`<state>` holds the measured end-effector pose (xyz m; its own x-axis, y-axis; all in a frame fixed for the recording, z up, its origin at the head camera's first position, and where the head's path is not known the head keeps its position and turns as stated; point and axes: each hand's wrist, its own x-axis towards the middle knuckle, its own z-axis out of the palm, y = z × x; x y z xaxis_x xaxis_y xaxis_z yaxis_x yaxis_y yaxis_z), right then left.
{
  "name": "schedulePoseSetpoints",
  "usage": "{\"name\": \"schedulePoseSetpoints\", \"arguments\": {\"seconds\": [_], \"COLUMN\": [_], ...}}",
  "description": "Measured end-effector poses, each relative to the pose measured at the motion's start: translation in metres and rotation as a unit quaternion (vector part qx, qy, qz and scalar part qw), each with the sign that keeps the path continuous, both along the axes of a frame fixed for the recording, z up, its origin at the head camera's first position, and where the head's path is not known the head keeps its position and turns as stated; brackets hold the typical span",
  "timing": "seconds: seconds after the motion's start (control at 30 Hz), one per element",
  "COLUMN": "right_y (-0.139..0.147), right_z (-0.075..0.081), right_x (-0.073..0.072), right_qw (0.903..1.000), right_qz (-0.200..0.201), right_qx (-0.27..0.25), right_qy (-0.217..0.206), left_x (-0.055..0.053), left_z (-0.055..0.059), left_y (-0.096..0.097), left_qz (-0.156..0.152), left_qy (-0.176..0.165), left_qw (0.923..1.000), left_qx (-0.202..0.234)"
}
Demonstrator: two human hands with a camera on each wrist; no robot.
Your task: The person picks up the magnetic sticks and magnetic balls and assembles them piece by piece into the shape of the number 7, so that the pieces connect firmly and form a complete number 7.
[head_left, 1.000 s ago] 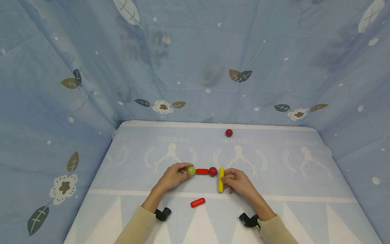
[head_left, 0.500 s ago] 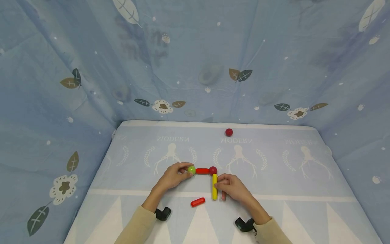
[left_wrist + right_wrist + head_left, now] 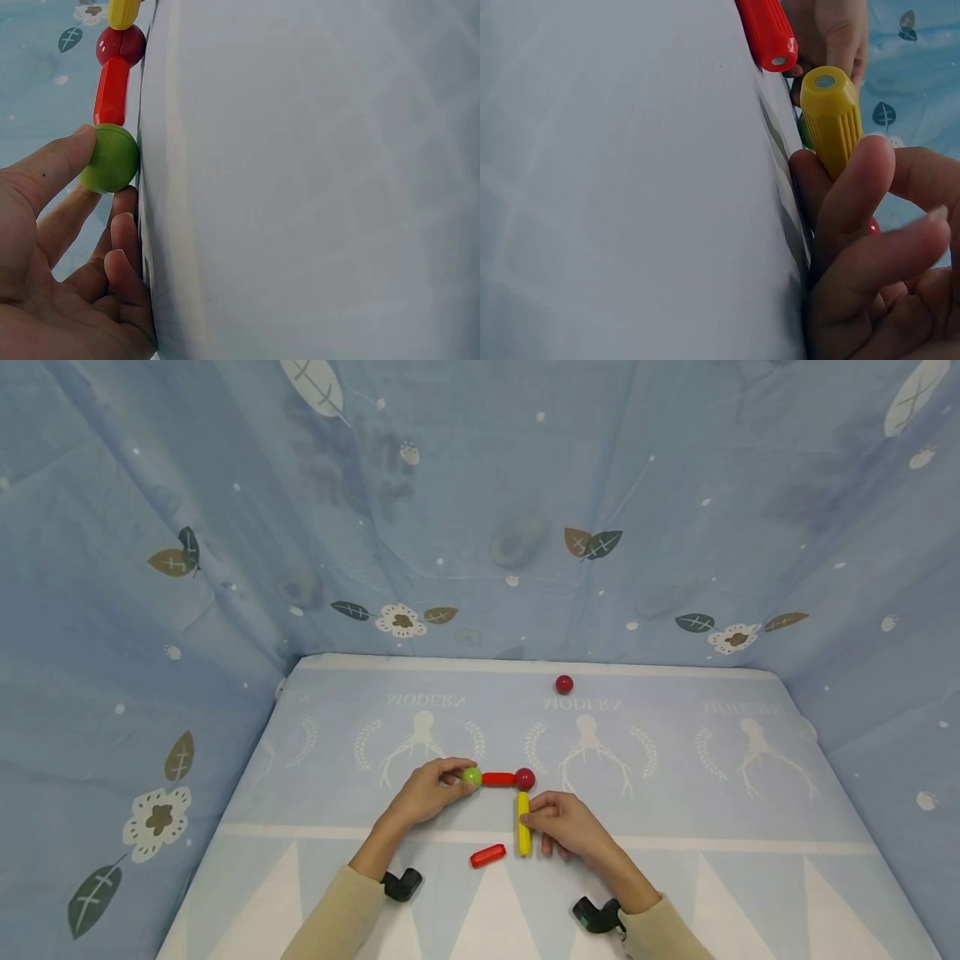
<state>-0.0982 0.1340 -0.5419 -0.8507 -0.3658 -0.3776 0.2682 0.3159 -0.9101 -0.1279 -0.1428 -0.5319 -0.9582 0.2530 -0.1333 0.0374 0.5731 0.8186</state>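
My left hand (image 3: pixel 429 792) pinches a green ball (image 3: pixel 472 777) between thumb and fingers, seen close in the left wrist view. From this ball a short red rod (image 3: pixel 112 91) runs rightward to a dark red ball (image 3: pixel 525 778), forming one line. With thumb and fingers my right hand (image 3: pixel 572 825) grips a longer yellow rod (image 3: pixel 523 839), which points toward me. Its far end is right at the near side of the dark red ball. In the right wrist view the near end of the yellow rod shows a round silvery-grey disc, and ridges run along its side.
A loose red rod (image 3: pixel 487 856) lies slanted on the patterned tabletop (image 3: pixel 337 852), nearer me and between the hands. Another dark red ball (image 3: pixel 564 684) sits near the back edge. Blue printed cloth (image 3: pixel 480 527) hangs behind and at both sides.
My right hand has brought the yellow rod left and toward me, from beside the dark red ball to just below it. The left hand holds its place.
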Motion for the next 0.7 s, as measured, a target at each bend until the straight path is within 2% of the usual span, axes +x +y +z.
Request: {"name": "schedulePoseSetpoints", "arguments": {"seconds": [0.27, 0.7], "right_y": [-0.0004, -0.0089], "right_z": [-0.0025, -0.0034], "right_x": [-0.001, -0.0029], "right_qw": [0.9993, 0.9995], "right_qz": [-0.017, -0.024], "right_qx": [-0.032, -0.01], "right_qy": [-0.003, 0.017], "left_x": [-0.0006, 0.0], "left_z": [0.001, 0.0019], "left_y": [0.0011, 0.0009], "left_qz": [0.002, 0.003], "left_qy": [-0.004, -0.01], "left_qw": [1.0, 0.9999], "left_qx": [0.003, 0.002]}}
